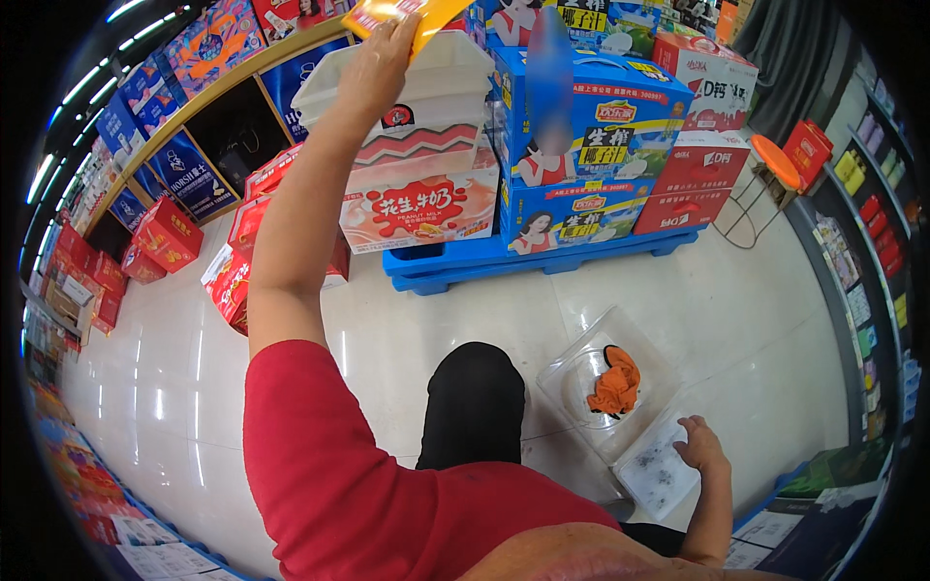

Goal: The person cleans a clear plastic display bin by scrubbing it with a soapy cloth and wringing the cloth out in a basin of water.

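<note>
My left hand (379, 69) reaches up and forward, its fingers closed on a shiny yellow packet (436, 16) cut off by the top edge of the view. Just below and beside it stand nested white plastic tubs (454, 91), on top of a peanut milk carton (421, 210). Down to my right, my right hand (701, 444) is spread with nothing visible in it. It hovers over or touches a whitish panel (657, 468) with dark specks; I cannot tell which. Beside that panel, a clear plastic bin (654, 341) on the floor holds a crumpled orange cloth (616, 385).
Blue coconut juice cartons (625, 102) and red-and-white cartons (690, 171) stand on a blue plastic pallet (479, 261) ahead. Red gift boxes (171, 232) stand at left. An orange stool (776, 161) and stocked shelves (864, 290) are at right.
</note>
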Motion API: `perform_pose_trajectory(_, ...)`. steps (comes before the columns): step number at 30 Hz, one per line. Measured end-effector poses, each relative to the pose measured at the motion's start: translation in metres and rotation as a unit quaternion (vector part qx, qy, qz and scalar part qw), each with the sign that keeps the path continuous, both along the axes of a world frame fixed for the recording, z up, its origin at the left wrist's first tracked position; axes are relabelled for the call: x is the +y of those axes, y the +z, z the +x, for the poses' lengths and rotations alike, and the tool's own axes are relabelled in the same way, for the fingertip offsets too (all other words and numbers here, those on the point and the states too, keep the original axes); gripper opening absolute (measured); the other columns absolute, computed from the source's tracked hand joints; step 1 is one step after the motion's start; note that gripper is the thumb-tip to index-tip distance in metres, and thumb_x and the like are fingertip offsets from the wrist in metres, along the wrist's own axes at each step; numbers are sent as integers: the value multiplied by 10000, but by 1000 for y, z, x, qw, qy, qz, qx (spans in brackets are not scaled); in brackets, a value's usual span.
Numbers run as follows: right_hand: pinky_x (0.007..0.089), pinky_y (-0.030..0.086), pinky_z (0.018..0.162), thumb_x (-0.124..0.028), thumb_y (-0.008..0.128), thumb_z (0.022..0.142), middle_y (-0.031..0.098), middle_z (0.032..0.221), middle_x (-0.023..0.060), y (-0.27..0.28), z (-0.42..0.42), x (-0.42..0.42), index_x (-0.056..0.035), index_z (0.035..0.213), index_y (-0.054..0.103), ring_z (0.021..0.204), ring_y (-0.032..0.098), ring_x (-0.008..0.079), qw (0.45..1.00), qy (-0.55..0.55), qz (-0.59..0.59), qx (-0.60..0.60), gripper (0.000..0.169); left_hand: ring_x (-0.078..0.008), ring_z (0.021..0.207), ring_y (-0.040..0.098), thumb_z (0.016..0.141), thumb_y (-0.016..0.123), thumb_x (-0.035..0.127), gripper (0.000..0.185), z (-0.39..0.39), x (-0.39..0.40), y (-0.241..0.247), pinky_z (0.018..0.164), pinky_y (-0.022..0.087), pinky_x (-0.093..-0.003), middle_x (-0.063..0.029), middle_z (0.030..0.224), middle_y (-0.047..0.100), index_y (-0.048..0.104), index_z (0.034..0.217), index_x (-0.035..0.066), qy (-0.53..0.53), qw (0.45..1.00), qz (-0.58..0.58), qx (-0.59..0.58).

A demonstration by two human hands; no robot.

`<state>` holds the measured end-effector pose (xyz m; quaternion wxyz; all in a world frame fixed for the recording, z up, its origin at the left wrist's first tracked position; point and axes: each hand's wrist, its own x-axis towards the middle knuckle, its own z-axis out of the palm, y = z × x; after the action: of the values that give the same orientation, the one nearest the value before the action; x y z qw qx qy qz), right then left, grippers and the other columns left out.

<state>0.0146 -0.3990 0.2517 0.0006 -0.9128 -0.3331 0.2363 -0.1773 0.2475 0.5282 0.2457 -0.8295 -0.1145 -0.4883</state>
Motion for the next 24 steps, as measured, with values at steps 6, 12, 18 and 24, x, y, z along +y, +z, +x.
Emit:
perform_pose_trajectory(6,408,462,952,-170,715,739,519,1281,164,-1,2,9,-102,1230,558,1138,541,343,1000,13,12,7,520,-385,1011,588,842,489,1,454,11,23,8,850,472,-451,-229,1112,593,422,1288,56,155,958,-157,182)
perform_pose_trajectory(12,405,464,949,-179,712,741,521,1279,169,-3,4,7,-107,1239,550,1129,547,343,1000,11,-11,8,529,-386,983,606,871,453,34,337,28,28,1,814,481,-472,-243,1063,616,439,1208,15,177,944,-194,200)
perform_pose_trajectory(18,405,463,953,-192,703,742,527,1270,188,-8,3,0,-107,1241,550,1121,553,349,1000,2,-25,16,528,-356,1037,595,871,449,54,302,36,18,10,844,474,-466,-196,1101,623,496,1169,55,206,931,-210,217)
perform_pose_trajectory(24,411,457,950,-188,727,731,559,1206,185,-27,5,-10,-80,1212,572,1107,549,359,1000,14,6,24,517,-335,1131,544,819,534,87,453,32,2,6,929,447,-425,-165,1206,580,518,1270,122,113,980,-142,85)
